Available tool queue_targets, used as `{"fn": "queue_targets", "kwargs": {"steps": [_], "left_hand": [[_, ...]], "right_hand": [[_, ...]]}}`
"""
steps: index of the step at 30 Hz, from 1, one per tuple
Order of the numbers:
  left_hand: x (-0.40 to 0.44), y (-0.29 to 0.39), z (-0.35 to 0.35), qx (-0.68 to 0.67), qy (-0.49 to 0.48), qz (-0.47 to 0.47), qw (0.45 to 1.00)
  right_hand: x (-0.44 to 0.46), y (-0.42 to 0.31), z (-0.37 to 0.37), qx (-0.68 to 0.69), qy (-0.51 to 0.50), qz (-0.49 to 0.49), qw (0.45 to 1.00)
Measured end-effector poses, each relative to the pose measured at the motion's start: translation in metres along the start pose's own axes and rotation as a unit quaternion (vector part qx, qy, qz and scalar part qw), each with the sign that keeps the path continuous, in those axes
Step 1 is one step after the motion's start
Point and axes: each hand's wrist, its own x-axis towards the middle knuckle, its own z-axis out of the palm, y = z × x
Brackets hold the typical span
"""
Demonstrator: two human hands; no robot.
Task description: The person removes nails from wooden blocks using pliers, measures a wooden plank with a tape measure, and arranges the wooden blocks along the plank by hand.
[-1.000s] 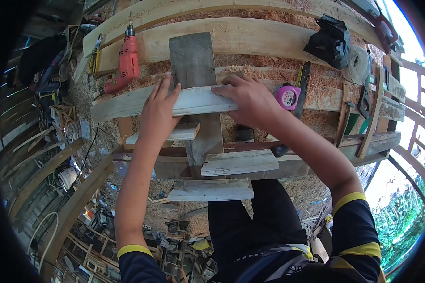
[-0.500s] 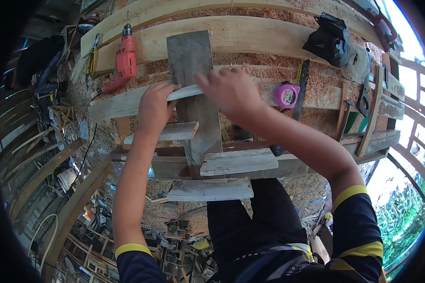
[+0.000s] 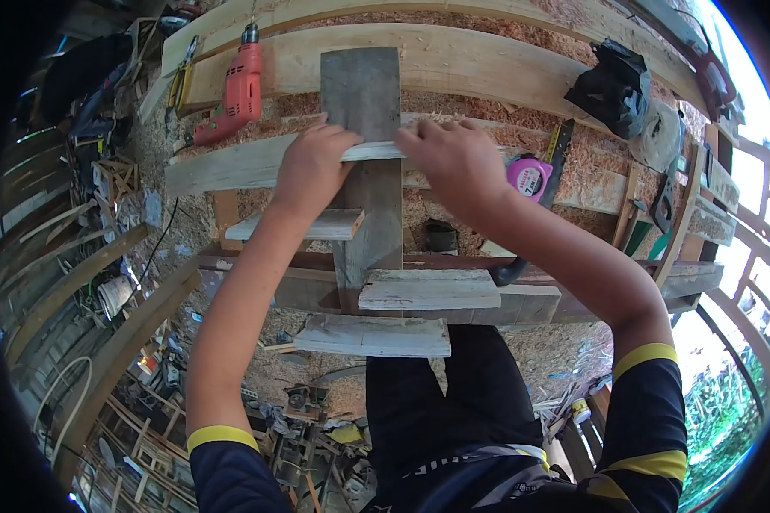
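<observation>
My left hand point(image 3: 315, 168) is closed on the left end of a short whitish wooden board point(image 3: 373, 151), which lies across an upright grey plank point(image 3: 361, 90). At the board's right end, my right hand point(image 3: 459, 164) has its fingers curled over it, slightly blurred and hiding that end. Lower down along the plank are three more short whitish boards: one on the left point(image 3: 321, 225), one on the right point(image 3: 432, 290) and a nearest one point(image 3: 372, 335).
A red drill point(image 3: 244, 85) and yellow-handled pliers point(image 3: 180, 77) lie at left. To the right are a pink tape measure point(image 3: 529, 177), a black plastic bag point(image 3: 612, 88) and a handsaw point(image 3: 664, 203). Wood shavings cover the long bench boards point(image 3: 470, 60).
The short board has turned from a slant to nearly level across the plank. My right hand has come down onto its right end; my left hand keeps hold. The whole view has shifted slightly.
</observation>
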Motion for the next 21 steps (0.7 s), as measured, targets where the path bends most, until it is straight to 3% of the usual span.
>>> {"fn": "queue_targets", "kwargs": {"steps": [15,21], "left_hand": [[0.006,0.013,0.016,0.037,0.046,0.008,0.998],[0.011,0.014,0.011,0.018,-0.007,-0.048,0.999]], "right_hand": [[-0.006,0.006,-0.005,-0.067,-0.026,0.029,0.997],[-0.005,0.013,0.005,-0.05,0.006,0.005,0.999]]}}
